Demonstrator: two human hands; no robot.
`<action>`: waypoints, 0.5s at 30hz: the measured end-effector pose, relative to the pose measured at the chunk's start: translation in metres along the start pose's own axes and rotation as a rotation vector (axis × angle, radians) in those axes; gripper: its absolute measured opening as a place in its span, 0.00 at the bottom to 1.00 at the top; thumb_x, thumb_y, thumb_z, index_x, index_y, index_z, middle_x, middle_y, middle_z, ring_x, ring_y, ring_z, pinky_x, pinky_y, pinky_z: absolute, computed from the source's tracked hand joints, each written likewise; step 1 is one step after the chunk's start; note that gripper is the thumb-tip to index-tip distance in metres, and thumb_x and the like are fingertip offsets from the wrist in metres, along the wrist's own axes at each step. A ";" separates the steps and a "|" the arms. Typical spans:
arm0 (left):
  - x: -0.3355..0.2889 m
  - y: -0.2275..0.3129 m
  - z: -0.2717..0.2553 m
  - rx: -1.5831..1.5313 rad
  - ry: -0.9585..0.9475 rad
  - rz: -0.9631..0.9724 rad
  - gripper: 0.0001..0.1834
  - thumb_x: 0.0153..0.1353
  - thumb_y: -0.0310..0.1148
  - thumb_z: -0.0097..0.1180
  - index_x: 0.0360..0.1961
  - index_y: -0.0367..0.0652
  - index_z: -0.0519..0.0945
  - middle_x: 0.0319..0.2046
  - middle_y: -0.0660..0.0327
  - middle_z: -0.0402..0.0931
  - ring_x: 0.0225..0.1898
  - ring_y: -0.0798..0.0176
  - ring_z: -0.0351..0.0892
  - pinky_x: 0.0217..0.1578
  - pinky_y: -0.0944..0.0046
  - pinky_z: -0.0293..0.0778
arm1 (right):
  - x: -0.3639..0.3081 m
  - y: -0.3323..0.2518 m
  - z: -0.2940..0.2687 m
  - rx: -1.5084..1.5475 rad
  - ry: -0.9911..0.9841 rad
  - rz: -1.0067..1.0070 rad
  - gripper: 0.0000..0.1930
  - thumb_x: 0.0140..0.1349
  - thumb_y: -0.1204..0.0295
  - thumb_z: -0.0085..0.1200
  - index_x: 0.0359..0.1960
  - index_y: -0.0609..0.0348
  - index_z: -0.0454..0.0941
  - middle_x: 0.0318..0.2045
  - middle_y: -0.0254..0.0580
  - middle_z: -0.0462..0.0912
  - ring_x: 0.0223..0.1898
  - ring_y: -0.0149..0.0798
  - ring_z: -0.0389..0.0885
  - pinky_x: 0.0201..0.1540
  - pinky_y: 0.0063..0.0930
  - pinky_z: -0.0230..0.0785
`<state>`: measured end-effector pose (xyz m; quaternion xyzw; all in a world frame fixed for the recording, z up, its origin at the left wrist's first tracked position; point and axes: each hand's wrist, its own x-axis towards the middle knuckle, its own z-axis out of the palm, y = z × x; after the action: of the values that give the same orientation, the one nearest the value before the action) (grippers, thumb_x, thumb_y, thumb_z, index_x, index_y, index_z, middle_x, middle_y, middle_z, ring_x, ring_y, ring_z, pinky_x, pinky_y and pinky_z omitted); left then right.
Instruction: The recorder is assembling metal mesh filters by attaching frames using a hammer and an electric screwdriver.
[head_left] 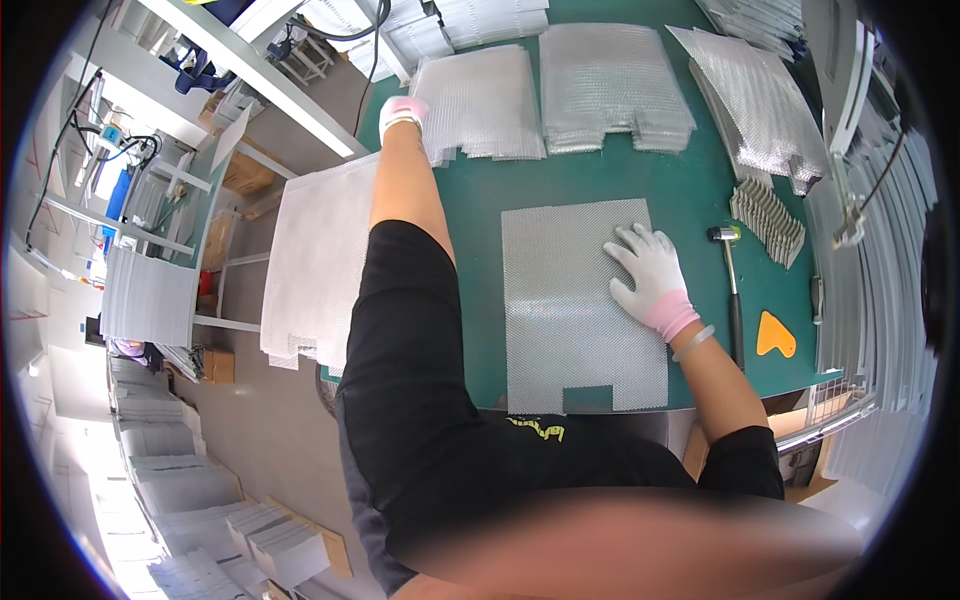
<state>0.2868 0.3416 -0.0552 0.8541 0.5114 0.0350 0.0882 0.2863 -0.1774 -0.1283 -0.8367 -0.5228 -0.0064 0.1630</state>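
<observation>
A thin, grey, finely patterned sheet (560, 300) with a notch in its near edge lies on the green tabletop in front of me. My right hand (650, 278), in a white glove with a pink cuff, rests flat on its right part, fingers spread. My left arm stretches far forward. At its end my gloved left hand (403, 112) is at the left edge of a stack of translucent sheets (480, 105); its fingers are hidden, so I cannot tell whether they grip anything. Beside my left arm lies another stack of pale notched sheets (320, 260).
Another sheet stack (612, 85) lies at the back, and a tilted one (755, 100) at back right. Right of my hand are a hammer (733, 290), an orange scraper-like piece (775, 335) and small grey strips (768, 222). A white frame post (270, 75) stands at far left.
</observation>
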 end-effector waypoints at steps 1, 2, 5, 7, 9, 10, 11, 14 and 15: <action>0.002 0.021 -0.002 0.048 -0.046 0.052 0.27 0.61 0.52 0.53 0.53 0.44 0.81 0.57 0.49 0.77 0.59 0.45 0.75 0.56 0.50 0.72 | -0.004 0.006 0.001 -0.002 -0.005 0.028 0.27 0.57 0.58 0.54 0.60 0.48 0.74 0.65 0.46 0.69 0.70 0.51 0.61 0.72 0.52 0.49; 0.004 0.042 -0.004 0.096 -0.090 0.106 0.30 0.61 0.55 0.53 0.55 0.44 0.80 0.59 0.50 0.75 0.61 0.45 0.74 0.58 0.50 0.71 | -0.008 0.011 0.001 -0.005 -0.009 0.056 0.27 0.57 0.58 0.55 0.60 0.48 0.75 0.65 0.46 0.69 0.69 0.51 0.61 0.72 0.52 0.49; 0.045 -0.003 -0.056 -0.188 -0.044 0.077 0.31 0.60 0.56 0.57 0.58 0.45 0.79 0.60 0.53 0.75 0.58 0.50 0.77 0.60 0.52 0.68 | 0.000 -0.003 0.000 0.002 0.024 -0.023 0.27 0.57 0.58 0.55 0.60 0.48 0.75 0.65 0.46 0.69 0.69 0.52 0.61 0.72 0.51 0.49; 0.035 0.007 -0.053 -0.829 -0.273 0.201 0.28 0.63 0.48 0.59 0.57 0.41 0.79 0.61 0.56 0.75 0.56 0.54 0.76 0.58 0.55 0.69 | -0.004 0.003 0.001 -0.008 0.014 0.014 0.27 0.57 0.58 0.55 0.60 0.48 0.75 0.65 0.46 0.69 0.69 0.51 0.61 0.72 0.51 0.49; 0.021 0.004 -0.075 -0.937 -0.220 0.361 0.26 0.62 0.45 0.62 0.56 0.38 0.79 0.60 0.57 0.76 0.57 0.57 0.75 0.58 0.58 0.68 | -0.006 0.002 0.001 -0.010 0.012 0.022 0.27 0.57 0.59 0.55 0.59 0.48 0.75 0.65 0.46 0.69 0.69 0.51 0.61 0.72 0.51 0.49; 0.018 -0.006 -0.097 -0.662 0.003 0.464 0.26 0.62 0.43 0.63 0.55 0.37 0.80 0.59 0.57 0.76 0.57 0.58 0.75 0.58 0.59 0.68 | -0.004 -0.001 0.002 -0.004 0.027 0.005 0.27 0.56 0.59 0.55 0.59 0.48 0.75 0.65 0.46 0.70 0.69 0.51 0.61 0.72 0.50 0.49; 0.011 -0.015 -0.112 -0.879 -0.043 0.381 0.26 0.62 0.47 0.61 0.53 0.37 0.81 0.51 0.55 0.82 0.51 0.57 0.78 0.55 0.60 0.70 | -0.001 -0.003 0.002 0.002 0.042 -0.015 0.27 0.56 0.59 0.54 0.59 0.48 0.75 0.65 0.45 0.70 0.69 0.51 0.61 0.72 0.50 0.49; -0.051 0.018 -0.121 -1.202 -0.195 0.311 0.25 0.60 0.45 0.63 0.53 0.41 0.82 0.51 0.56 0.81 0.49 0.59 0.77 0.53 0.61 0.71 | -0.010 0.011 0.006 -0.028 0.055 0.024 0.27 0.57 0.59 0.54 0.59 0.49 0.75 0.64 0.46 0.70 0.69 0.51 0.62 0.72 0.50 0.50; -0.065 0.013 -0.126 -1.202 -0.184 0.314 0.25 0.60 0.45 0.63 0.53 0.41 0.82 0.51 0.56 0.81 0.49 0.59 0.77 0.53 0.61 0.71 | -0.008 0.010 0.004 -0.028 0.063 0.017 0.27 0.57 0.59 0.54 0.59 0.49 0.75 0.64 0.46 0.70 0.69 0.51 0.62 0.72 0.50 0.50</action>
<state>0.2486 0.2931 0.0727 0.7198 0.2613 0.2552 0.5904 0.2907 -0.1870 -0.1360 -0.8426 -0.5104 -0.0387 0.1675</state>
